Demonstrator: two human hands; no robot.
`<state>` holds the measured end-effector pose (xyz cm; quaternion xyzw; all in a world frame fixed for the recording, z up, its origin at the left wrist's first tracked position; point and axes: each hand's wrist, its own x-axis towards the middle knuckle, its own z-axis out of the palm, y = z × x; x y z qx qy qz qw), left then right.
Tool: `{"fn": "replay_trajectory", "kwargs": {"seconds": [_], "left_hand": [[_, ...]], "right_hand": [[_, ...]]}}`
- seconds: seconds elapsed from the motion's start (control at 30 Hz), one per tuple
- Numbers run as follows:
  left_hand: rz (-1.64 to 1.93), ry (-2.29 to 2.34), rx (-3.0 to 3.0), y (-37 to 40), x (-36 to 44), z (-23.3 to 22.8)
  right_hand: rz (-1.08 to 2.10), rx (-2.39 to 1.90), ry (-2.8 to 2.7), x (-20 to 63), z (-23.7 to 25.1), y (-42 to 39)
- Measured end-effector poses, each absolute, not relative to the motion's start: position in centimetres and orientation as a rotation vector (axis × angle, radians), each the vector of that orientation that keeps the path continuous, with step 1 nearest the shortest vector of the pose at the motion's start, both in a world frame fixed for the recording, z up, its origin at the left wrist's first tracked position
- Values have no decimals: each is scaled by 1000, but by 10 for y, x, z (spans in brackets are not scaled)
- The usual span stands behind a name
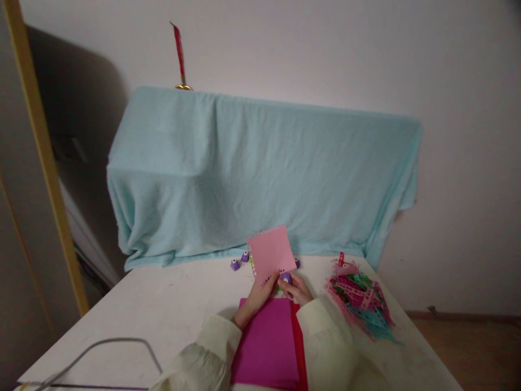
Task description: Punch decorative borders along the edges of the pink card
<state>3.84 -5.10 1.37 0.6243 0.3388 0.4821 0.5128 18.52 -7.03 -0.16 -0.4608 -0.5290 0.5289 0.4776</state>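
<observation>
**Pink sheet held at a purple punch on the white table**

I take the pink sheet as my landmark. It stands tilted up off the table, with a row of small holes along its left edge and more along its lower edge.

My left hand is clamped on the sheet's lower left corner, fingers pinching the paper. My right hand is just beside the sheet's lower right corner, closed around a small purple punch that meets the sheet's bottom edge. Both sleeves are cream coloured.

Directly below the sheet, under my wrists, lies a magenta sheet flat on the table, with a red sheet showing along its right side.

Just left of the pink sheet sit two more purple punches, close together on the table. Another small purple one peeks out at the sheet's right edge, mostly hidden.

Well to the right of the sheet is a loose pile of paper strips, pink, red, green and teal, punched with holes.

Behind the sheet a pale blue blanket is draped over something bulky. Far to the lower left of the sheet, a grey cable loops across the table.
</observation>
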Motion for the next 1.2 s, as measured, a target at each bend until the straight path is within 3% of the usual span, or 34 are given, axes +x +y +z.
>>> {"fn": "replay_trajectory", "kwargs": {"seconds": [0.47,1.2], "left_hand": [[1107,889,1549,-53,37,17],[1036,832,1496,-51,37,10]], "right_hand": [[1304,-1132,-1331,183,21,-82],[1241,-1162,-1347,185,4,-72]]}}
